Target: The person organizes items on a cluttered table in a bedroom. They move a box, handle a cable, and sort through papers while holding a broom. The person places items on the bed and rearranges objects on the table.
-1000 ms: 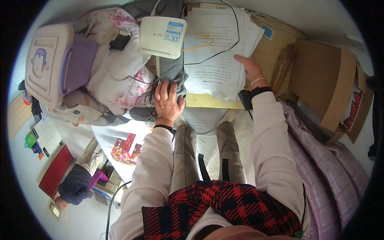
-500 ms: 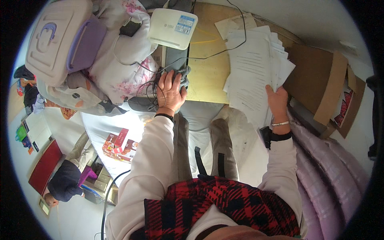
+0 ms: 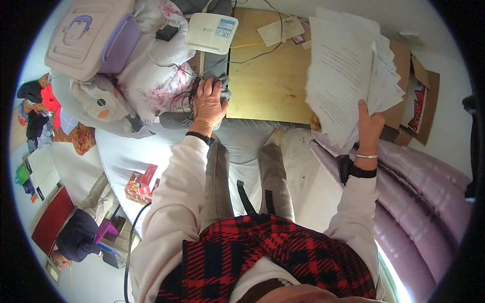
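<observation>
My right hand [image 3: 370, 126] pinches the lower right part of a loose stack of white printed papers [image 3: 338, 65], thumb on top. The sheets fan out unevenly and are lifted over the right side of a yellowish wooden board [image 3: 268, 76]. My left hand [image 3: 208, 103] lies with fingers stretched out over a tangle of black cables [image 3: 186, 98] and a crumpled grey cloth [image 3: 226, 90], at the board's left edge. Whether its fingertips grip any of the cloth is hidden. A white router [image 3: 211, 31] stands beyond that hand.
A lidded storage box [image 3: 91, 38] and floral bedding [image 3: 151, 93] stand at the left. An open cardboard box [image 3: 427, 101] is at the right, above a shiny purple padded cover [image 3: 399, 197]. Small papers [image 3: 280, 30] lie at the board's back. Another person [image 3: 78, 232] bends at the far left.
My right hand has raised the paper stack and moved it to the right, uncovering more of the board and the small papers behind. My left hand stays by the cables and grey cloth.
</observation>
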The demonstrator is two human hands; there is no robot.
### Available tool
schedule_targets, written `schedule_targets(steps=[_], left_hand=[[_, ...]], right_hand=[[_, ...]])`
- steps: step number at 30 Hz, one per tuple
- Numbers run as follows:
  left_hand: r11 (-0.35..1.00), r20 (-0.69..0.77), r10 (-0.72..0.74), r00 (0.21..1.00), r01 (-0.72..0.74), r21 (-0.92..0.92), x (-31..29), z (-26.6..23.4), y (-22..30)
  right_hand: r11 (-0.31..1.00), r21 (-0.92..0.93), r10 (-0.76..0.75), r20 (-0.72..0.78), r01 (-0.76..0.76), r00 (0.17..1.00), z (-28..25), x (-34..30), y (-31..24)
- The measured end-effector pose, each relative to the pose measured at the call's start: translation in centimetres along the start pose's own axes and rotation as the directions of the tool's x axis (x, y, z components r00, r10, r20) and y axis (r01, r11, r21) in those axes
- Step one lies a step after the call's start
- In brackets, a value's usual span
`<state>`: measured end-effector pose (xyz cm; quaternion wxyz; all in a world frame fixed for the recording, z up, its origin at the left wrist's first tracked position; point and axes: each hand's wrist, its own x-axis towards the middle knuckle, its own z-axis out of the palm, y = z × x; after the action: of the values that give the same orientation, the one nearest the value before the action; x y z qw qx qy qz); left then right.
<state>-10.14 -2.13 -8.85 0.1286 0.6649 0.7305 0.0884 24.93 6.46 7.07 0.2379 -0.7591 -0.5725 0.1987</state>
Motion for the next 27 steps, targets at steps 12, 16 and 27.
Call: schedule_targets(steps=[12,16,27], left_hand=[[-0.12,0.132,-0.016,0.991,0.129,-0.984,6.4,-2.0,8.5],[-0.356,0.398,0.196,0.896,0.443,-0.823,7.2,-2.2,9.6],[0.333,0.002,0.004,1.0,0.0,-0.943,4.8,-4.1,10.1]], right_hand=[[0.752,0.641,-0.035,0.274,-0.156,0.961,0.2,-2.9,2.4],[0.78,0.607,-0.031,0.278,-0.15,0.96,3.3,-2.9,3.0],[0.819,0.565,-0.028,0.214,-0.1,0.976,8.8,-1.4,6.1]])
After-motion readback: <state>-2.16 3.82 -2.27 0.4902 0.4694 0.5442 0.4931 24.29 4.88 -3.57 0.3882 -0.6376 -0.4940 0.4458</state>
